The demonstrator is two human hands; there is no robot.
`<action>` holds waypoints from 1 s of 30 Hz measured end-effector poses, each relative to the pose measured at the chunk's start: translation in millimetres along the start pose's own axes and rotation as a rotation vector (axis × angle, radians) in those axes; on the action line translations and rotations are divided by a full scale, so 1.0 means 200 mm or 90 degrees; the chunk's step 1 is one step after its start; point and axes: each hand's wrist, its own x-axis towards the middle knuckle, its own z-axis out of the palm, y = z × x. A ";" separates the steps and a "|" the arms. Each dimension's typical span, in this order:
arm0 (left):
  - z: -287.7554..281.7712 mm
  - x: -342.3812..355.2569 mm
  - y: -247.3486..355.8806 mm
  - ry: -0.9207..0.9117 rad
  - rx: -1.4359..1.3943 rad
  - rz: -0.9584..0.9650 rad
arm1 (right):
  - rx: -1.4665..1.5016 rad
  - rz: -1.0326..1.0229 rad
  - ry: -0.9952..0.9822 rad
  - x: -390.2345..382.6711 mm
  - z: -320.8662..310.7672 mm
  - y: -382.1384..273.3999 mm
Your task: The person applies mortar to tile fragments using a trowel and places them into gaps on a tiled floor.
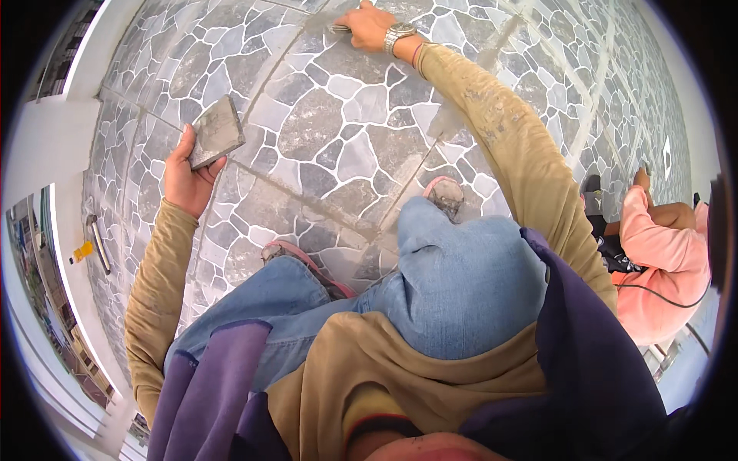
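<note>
The grey slab (pixel 217 134) sits in the left hand (pixel 190 178), thumb at its near left edge and fingers curled beneath, a snug grip. Beyond the slab and to its right, well apart, the right hand (pixel 370 28) has its fingers closed on a thin flat piece (pixel 339 28), too small to identify. The slab is tilted, nearly square, with no clear long axis, its face dull and smeared. Around it, the floor (pixel 314 127) shows irregular mottled grey stone shapes outlined in white.
</note>
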 end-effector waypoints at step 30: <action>-0.09 0.01 -0.10 -0.006 0.024 -0.027 | -0.020 0.194 -0.089 -1.08 -0.20 0.34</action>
